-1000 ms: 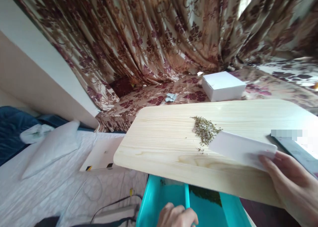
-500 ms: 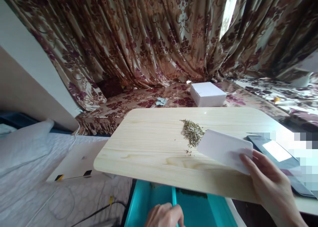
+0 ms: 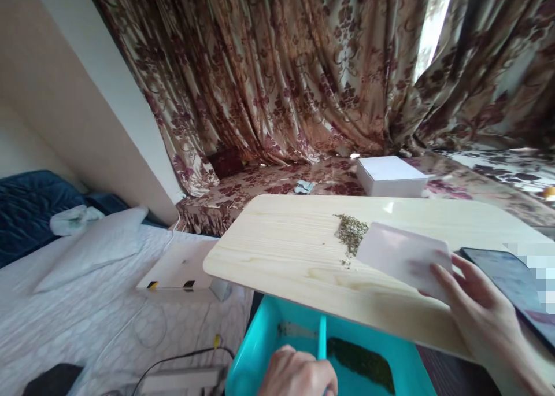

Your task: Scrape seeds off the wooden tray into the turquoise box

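My right hand (image 3: pixel 481 303) grips the right end of a flat white rectangular card (image 3: pixel 403 257), thumb on top. The card slants over a pale wooden board-like tabletop (image 3: pixel 260 240). Its left edge lies beside a loose heap of small greenish-brown grains (image 3: pixel 350 232), some scattered at the heap's lower end. Below the tabletop's near edge is a turquoise two-compartment bin (image 3: pixel 247 350). My left hand (image 3: pixel 299 374) is curled over the bin's divider, fingertips mostly hidden. More dark greenish grains (image 3: pixel 362 361) lie in the right compartment; a few dark bits show in the left one.
A dark-framed tablet (image 3: pixel 507 280) lies on the tabletop beside my right hand. Behind stand a white box (image 3: pixel 390 176) and a small crumpled packet (image 3: pixel 304 187) on a flowered ledge before curtains (image 3: pixel 281 66). To the left are a bed (image 3: pixel 108 269), a pillow (image 3: pixel 95 248) and cables.
The view has shifted and tipped, showing more of the bin's inside. The white card stays in my right hand beside the heap, with little visible movement. My left hand stays at the divider.
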